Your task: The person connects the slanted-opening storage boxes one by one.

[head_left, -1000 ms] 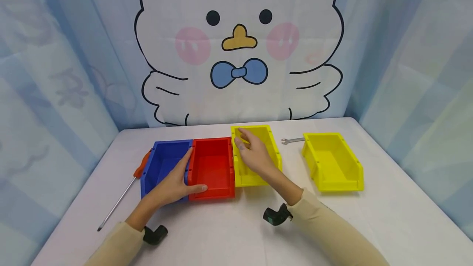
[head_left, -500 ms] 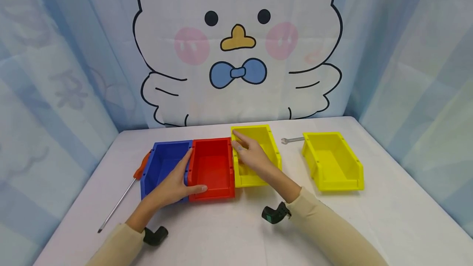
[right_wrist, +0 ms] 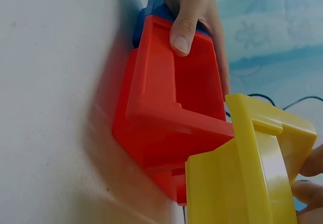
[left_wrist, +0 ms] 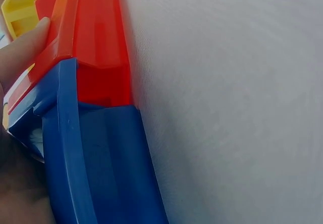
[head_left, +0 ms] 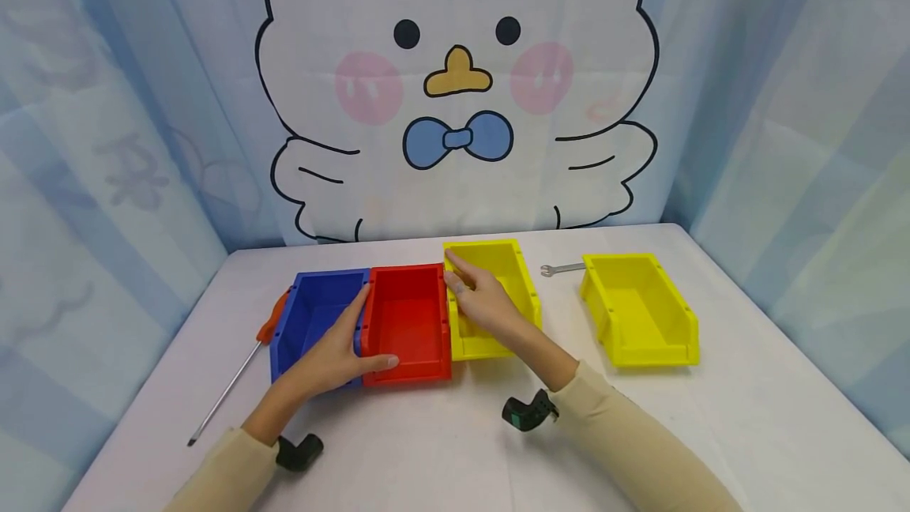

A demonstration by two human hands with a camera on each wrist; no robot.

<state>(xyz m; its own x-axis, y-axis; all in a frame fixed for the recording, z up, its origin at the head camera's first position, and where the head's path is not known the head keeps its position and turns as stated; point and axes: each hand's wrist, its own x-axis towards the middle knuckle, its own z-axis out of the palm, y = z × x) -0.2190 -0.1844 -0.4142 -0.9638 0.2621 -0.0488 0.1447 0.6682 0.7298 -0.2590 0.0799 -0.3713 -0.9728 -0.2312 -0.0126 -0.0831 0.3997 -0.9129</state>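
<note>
My left hand (head_left: 330,354) lies across the seam between a blue bin (head_left: 309,303) and a red bin (head_left: 411,318). Its index finger looks straight along the seam; its thumb rests over the red bin's front corner. The other fingers are mostly hidden. Against the red bin's right side stands a yellow bin (head_left: 498,259), set slightly farther back. My right hand (head_left: 490,303) reaches over this bin and grips its left wall near the back. In the right wrist view, only fingers (right_wrist: 310,199) show at the yellow bin's far side.
Left of the blue bin lies a screwdriver (head_left: 238,374) with an orange handle. A second yellow bin (head_left: 640,310) stands at right, with a small open-ended wrench (head_left: 562,269) by its back corner. Curtains enclose the white table (head_left: 426,457) behind and at both sides.
My right hand has shifted slightly left, its fingertips coming from above the yellow bin's inside to its left wall. The left hand and the bins have hardly moved.
</note>
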